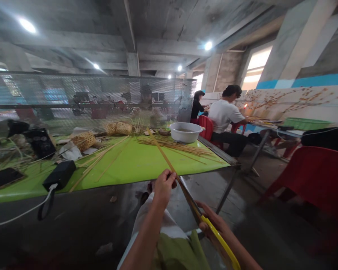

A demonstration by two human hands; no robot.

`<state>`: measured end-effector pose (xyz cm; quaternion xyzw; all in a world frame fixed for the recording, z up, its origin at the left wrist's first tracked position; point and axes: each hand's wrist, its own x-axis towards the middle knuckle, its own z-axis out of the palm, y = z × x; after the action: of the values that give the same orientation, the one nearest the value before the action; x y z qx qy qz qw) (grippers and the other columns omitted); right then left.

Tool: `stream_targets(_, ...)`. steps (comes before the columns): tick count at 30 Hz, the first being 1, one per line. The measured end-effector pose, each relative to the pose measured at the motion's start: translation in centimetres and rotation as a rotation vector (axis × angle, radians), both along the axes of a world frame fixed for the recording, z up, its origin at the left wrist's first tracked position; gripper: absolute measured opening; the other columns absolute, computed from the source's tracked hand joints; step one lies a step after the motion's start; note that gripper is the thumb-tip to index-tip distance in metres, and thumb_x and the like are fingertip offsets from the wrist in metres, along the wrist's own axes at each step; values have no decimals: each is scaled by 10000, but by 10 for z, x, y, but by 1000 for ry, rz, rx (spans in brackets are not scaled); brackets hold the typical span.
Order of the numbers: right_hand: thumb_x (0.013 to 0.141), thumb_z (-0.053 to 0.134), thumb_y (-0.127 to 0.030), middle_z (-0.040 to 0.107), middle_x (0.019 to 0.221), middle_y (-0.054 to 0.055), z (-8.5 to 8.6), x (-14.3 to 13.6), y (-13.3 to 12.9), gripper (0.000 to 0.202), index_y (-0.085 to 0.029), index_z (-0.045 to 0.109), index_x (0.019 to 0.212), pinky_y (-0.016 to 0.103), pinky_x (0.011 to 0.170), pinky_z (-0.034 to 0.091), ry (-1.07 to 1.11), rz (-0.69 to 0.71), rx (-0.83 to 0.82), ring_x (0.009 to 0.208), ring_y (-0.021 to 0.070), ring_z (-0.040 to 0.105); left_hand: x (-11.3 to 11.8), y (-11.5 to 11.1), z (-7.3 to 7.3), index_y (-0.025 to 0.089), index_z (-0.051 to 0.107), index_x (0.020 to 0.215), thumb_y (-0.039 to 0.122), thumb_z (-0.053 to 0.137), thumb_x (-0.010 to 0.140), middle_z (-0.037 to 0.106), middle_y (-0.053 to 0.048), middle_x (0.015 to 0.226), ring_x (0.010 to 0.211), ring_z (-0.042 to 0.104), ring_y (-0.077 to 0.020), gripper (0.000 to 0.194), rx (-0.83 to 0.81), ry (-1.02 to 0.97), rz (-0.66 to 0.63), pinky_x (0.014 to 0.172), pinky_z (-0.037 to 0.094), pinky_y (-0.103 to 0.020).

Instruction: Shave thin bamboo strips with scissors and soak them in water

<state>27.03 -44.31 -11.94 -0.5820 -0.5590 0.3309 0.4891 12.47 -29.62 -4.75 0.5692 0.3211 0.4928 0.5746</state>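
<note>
A long, flat bamboo strip [161, 149] runs from over the table down to my lap. My left hand [165, 185] pinches it just in front of the table's near edge. Lower and to the right, my right hand [214, 221] is closed around a yellow-handled bladed tool [221, 240]. Its dark blade lies along the strip and points up toward my left fingers. Whether it is a knife or scissors I cannot tell. Thin bamboo strips [180, 147] lie in a bundle on the green tabletop [124, 165].
A white basin [186, 133] holding liquid stands at the table's back right. Woven bamboo baskets [83, 141], a black box [59, 175] with a white cable and a phone [5, 177] occupy the left. Two people sit beyond; a red chair [310, 180] is at right.
</note>
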Motion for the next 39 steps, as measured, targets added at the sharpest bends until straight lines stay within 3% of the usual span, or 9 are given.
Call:
stream_targets(16,791,520,-693,415,639,-36,-1,-1,1,760,-174,488,1344,239,515,295,-91,-31,72,545,116,379,2,-4,-3,210,470,655,454,567,788,432,56,506,477,373,-96,294,39,27,37,492,296,-227)
stream_targets(29,747,568,-709,442,616,-39,-8,-1,4,747,-175,532,1268,207,446,281,32,-44,-15,465,85,356,3,-3,-8,203,483,661,499,595,760,422,60,519,475,383,-93,332,14,-2,0,485,311,-222)
stream_targets(33,722,580,-728,429,621,-40,-11,1,3,792,-169,527,1279,199,422,271,79,-35,-34,447,76,328,-4,7,-1,188,542,692,546,585,767,511,27,537,504,455,-105,368,1,-14,19,527,363,-228)
stream_targets(39,714,596,-719,431,626,-41,-12,2,-1,781,-173,524,1268,194,422,270,67,-7,-63,464,79,327,-14,16,11,197,538,694,512,628,761,519,32,558,522,470,-104,334,56,-41,69,532,372,-223)
